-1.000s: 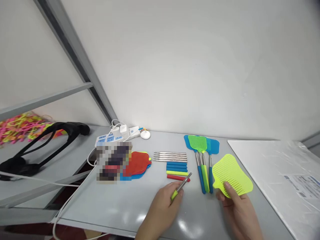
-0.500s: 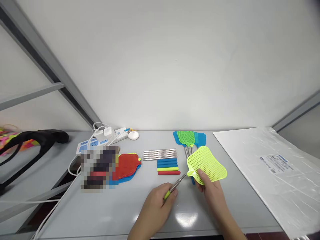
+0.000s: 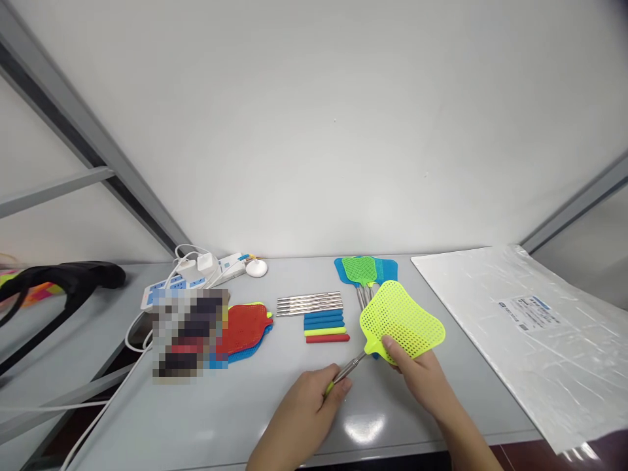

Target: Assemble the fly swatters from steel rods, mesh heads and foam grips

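My left hand [image 3: 305, 411] is closed around the yellow-green grip of a metal telescopic rod [image 3: 350, 367]. The rod slants up to the right, and its tip meets the neck of a yellow fly swatter head [image 3: 400, 317]. How deep the tip sits in the neck I cannot tell. My right hand [image 3: 426, 383] pinches that perforated head near its lower edge, thumb on top. Behind it lie swatters with a green head [image 3: 360, 269] and blue heads [image 3: 390, 268], their shafts partly covered. Left of my hands are several metal rods [image 3: 309, 303] above blue grips [image 3: 324, 319], a yellow grip [image 3: 324, 331] and a red grip [image 3: 328, 339].
A stack topped by a red swatter head [image 3: 245, 329] lies to the left, beside a pixelated area. Behind it are a power strip [image 3: 171, 288] with cables and a white round device [image 3: 256, 268]. A white wrapped panel [image 3: 495, 340] covers the right side of the table.
The rod tip and the yellow head's neck, slightly apart before, now meet. My right hand has tilted the head a little. The whole view has shifted slightly.
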{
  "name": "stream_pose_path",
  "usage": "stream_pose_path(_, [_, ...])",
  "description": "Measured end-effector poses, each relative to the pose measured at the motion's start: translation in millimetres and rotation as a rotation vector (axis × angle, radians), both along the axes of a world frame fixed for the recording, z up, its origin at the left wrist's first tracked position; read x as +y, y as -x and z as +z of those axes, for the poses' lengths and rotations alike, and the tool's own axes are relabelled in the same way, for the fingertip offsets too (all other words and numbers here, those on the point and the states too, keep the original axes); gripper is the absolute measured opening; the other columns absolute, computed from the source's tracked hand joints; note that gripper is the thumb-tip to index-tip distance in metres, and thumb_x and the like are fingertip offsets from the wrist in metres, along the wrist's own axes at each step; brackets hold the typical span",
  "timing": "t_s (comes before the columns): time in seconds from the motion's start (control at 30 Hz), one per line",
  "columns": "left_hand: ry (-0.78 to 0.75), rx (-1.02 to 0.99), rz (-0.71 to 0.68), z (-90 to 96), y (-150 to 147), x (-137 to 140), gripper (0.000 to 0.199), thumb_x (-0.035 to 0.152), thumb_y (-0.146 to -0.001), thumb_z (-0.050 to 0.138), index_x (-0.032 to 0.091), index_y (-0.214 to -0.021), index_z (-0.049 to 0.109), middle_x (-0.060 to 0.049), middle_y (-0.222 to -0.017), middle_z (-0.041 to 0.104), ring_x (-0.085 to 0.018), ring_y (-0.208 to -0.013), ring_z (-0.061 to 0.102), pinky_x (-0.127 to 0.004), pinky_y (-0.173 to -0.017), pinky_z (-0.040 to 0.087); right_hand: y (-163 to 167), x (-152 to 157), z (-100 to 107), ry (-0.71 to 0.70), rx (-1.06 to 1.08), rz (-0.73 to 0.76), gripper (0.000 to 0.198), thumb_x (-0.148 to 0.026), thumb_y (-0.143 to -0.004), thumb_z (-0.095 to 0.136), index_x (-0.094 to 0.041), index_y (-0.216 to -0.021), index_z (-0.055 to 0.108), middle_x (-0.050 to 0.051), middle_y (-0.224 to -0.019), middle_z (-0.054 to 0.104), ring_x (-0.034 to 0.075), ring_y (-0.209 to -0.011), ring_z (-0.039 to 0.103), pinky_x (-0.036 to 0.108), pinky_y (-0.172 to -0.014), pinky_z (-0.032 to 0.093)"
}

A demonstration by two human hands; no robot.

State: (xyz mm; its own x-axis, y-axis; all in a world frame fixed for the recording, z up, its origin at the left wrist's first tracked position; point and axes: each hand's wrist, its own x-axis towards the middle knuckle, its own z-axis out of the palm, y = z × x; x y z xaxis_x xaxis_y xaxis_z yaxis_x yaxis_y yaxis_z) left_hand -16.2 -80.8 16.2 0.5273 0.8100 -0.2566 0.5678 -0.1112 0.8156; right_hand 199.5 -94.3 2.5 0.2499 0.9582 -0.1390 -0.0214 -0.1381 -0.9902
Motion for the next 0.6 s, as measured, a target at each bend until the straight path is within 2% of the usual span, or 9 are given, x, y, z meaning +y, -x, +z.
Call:
stream_pose_path(0.1, [0.061, 0.008, 0.002, 11.3, 0.5, -3.2, 0.046, 0.057, -0.097, 0.031, 0.020, -0.078, 0.052, 0.001, -0.077, 0.057, -0.017, -0.076, 0.053, -0.026, -0.066, 0.035, -3.6, -3.7, 8.9, -0.029, -0.077, 0.130, 0.029, -0.045, -0.086, 0.063, -0.024, -0.106, 0.066, 0.006, -0.096, 0.065, 0.022, -0.086, 0.059, 0.035, -0.077, 0.049])
stream_pose_path(0.2, [0.094, 0.014, -0.017, 22.0, 0.2, -4.8, 0.047, 0.058, -0.096, 0.031, 0.021, -0.078, 0.052, 0.001, -0.080, 0.058, -0.017, -0.079, 0.053, -0.026, -0.067, 0.036, -3.0, -7.6, 15.1, -0.055, -0.108, 0.165, 0.030, -0.043, -0.088, 0.061, -0.025, -0.111, 0.065, 0.007, -0.109, 0.065, 0.025, -0.107, 0.056, 0.038, -0.095, 0.044])
stream_pose_path(0.27, [0.085, 0.035, -0.018, 27.9, 0.1, -5.4, 0.048, 0.058, -0.096, 0.030, 0.020, -0.076, 0.051, 0.001, -0.077, 0.056, -0.017, -0.076, 0.052, -0.026, -0.065, 0.035, -2.0, -10.6, 15.9, -0.044, -0.113, 0.143, 0.027, -0.044, -0.088, 0.061, -0.024, -0.105, 0.067, 0.007, -0.104, 0.065, 0.025, -0.104, 0.057, 0.038, -0.092, 0.045])
stream_pose_path(0.37, [0.048, 0.108, -0.008, 35.6, 0.5, -7.2, 0.048, 0.059, -0.096, 0.028, 0.021, -0.075, 0.049, 0.001, -0.073, 0.055, -0.016, -0.070, 0.050, -0.027, -0.059, 0.031, -2.2, -15.3, 14.6, -0.005, -0.120, 0.135, 0.025, -0.048, -0.087, 0.060, -0.023, -0.086, 0.065, 0.004, -0.080, 0.062, 0.022, -0.080, 0.057, 0.035, -0.075, 0.047])
stream_pose_path(0.43, [0.025, 0.149, -0.021, 40.7, 0.1, -9.3, 0.048, 0.059, -0.096, 0.029, 0.021, -0.074, 0.048, 0.002, -0.070, 0.054, -0.016, -0.066, 0.050, -0.027, -0.057, 0.028, -2.8, -17.3, 14.8, 0.023, -0.113, 0.184, 0.031, -0.051, -0.088, 0.057, -0.022, -0.076, 0.060, 0.002, -0.070, 0.056, 0.019, -0.070, 0.053, 0.033, -0.068, 0.045])
stream_pose_path(0.53, [-0.026, 0.194, -0.020, 48.7, -3.7, -13.8, 0.045, 0.057, -0.097, 0.028, 0.022, -0.073, 0.045, 0.002, -0.067, 0.054, -0.016, -0.063, 0.049, -0.027, -0.055, 0.025, 0.3, -18.0, 17.3, 0.038, -0.091, 0.261, 0.032, -0.051, -0.085, 0.060, -0.021, -0.074, 0.060, 0.002, -0.072, 0.056, 0.017, -0.068, 0.051, 0.031, -0.066, 0.043])
stream_pose_path(0.6, [-0.072, 0.223, -0.018, 53.3, -7.9, -17.9, 0.044, 0.055, -0.098, 0.028, 0.022, -0.075, 0.045, 0.002, -0.068, 0.056, -0.017, -0.062, 0.050, -0.027, -0.055, 0.024, 6.9, -18.5, 18.7, -0.018, -0.054, 0.275, 0.030, -0.049, -0.083, 0.064, -0.020, -0.074, 0.062, 0.002, -0.074, 0.057, 0.017, -0.069, 0.051, 0.030, -0.068, 0.042])
